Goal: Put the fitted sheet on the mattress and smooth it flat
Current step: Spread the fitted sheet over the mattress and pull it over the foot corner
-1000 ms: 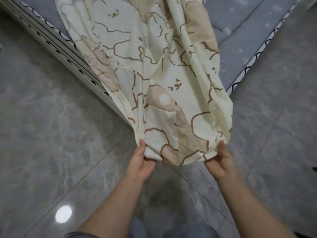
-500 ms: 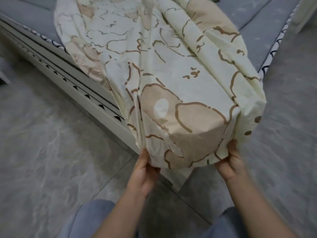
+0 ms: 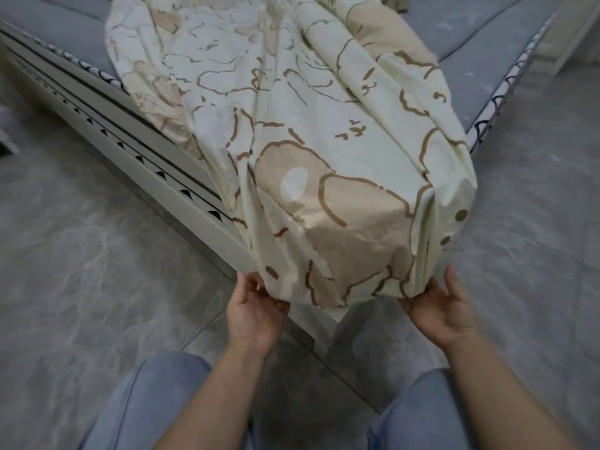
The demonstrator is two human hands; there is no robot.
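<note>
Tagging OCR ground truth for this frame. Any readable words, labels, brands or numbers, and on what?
None readable.
Fitted sheet: only a printed pattern of brown outlines and small squiggles, no letters.
Mattress edge trim: black scallop pattern, no text.
Bed frame: dark notches, no writing.

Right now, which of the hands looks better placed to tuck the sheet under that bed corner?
Probably left: the left hand grips the sheet hem beside the bed frame; the right hand holds fabric out over the floor.

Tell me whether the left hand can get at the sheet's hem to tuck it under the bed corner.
Probably yes: the left hand already grips the sheet at its lower edge, beside the white bed frame, with nothing between them.
</note>
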